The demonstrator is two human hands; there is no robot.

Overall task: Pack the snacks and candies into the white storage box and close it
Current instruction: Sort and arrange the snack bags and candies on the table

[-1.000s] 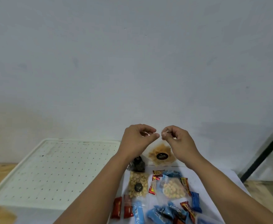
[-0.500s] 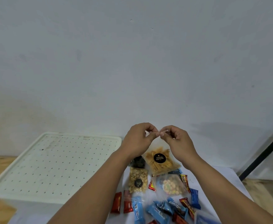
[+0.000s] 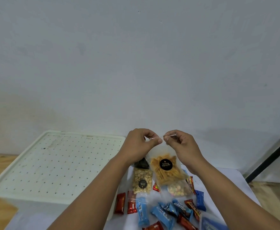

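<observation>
Chips bag (image 3: 166, 170): clear pouch of orange sticks with a black round label, held up above the counter (image 3: 235, 185).
Left hand (image 3: 140, 145): fingers pinching the bag's top edge.
Right hand (image 3: 182, 146): fingers pinching the same edge, just beside the left.
Other snacks: nut pouch (image 3: 142, 181), red and blue candy bars (image 3: 163, 213) lying below.
White storage box (image 3: 53, 165): left, perforated lid on.

Clear snack pouch held upright above scattered candies beside shut white box

A clear pouch of orange snack sticks (image 3: 166, 169) with a round black label hangs upright, pinched at its top edge. Below lie a peanut pouch (image 3: 142, 181), a dark pouch (image 3: 141, 164), a pouch of pastel candies (image 3: 177, 190), and red and blue wrapped bars (image 3: 163, 213). The white storage box (image 3: 53, 165), its dotted lid on, sits to the left.
</observation>
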